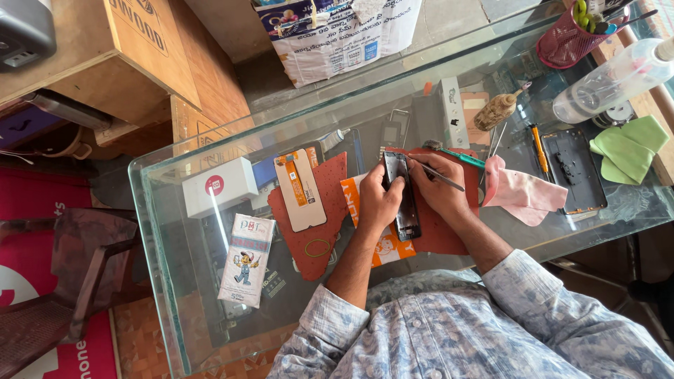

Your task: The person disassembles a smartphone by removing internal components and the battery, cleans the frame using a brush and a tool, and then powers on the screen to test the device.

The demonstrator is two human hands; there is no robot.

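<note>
Two bare hands at work on one opened phone body (406, 200), dark and long, lying on a red-brown work mat (319, 210) on a glass counter (168, 231).

- Left hand (379, 200): fingers curled together around the phone's left edge, thumb pressed onto its top face, pinning it down.
- Right hand (437, 188): fingertips pinched on a thin metal tool (439, 173), its point at the phone's upper end.
- Under the phone: an orange printed card (382, 245).
- Left on the mat: a replacement screen panel (300, 189) with an orange flex strip; beyond it a white box (219, 186) and a printed packet (246, 260).
- Right of the hands: a green-handled brush (456, 153), pink cloth (523, 193), orange screwdriver (539, 149), second phone frame (572, 168), green cloth (628, 147), clear plastic bottle (618, 81).

Risks, as judged: the tool's point could skid across the exposed interior if the left hand's hold loosens, scratching parts or tearing a ribbon. Too much prying force could bend the frame. Any small part freed there could roll off the mat onto glass and be lost. The screen panel lies loose near the left forearm and could be knocked.
</note>
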